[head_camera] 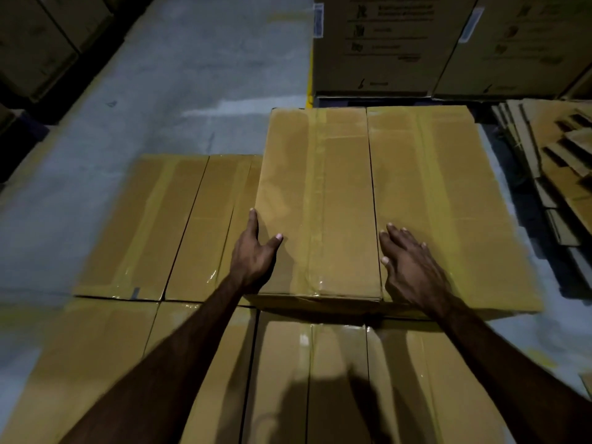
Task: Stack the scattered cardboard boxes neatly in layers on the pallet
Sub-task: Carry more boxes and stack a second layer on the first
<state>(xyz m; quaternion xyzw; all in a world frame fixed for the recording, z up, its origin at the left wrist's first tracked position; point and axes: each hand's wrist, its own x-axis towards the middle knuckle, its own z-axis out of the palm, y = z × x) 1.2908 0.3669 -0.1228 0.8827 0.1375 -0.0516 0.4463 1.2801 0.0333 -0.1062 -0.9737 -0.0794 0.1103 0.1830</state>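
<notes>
Grey concrete floor [153,91] surrounds a low layer of taped cardboard boxes [144,225], with printed cartons [384,43] behind and flattened cardboard [551,161] at right. On that layer sit two upper boxes side by side; the left hand [256,254] has its grip spread wide, fingers along the left box's [317,203] edge and thumb on top. The right hand [413,267] lies flat and splayed on the right box [448,203], beside the seam.

Box under my hands [317,203]: tan-brown cardboard, glossy clear tape strip lengthwise. Floor [179,91]: grey-blue with pale scuffs. Far boxes [378,43]: darker brown, black print, white labels on the edges.
</notes>
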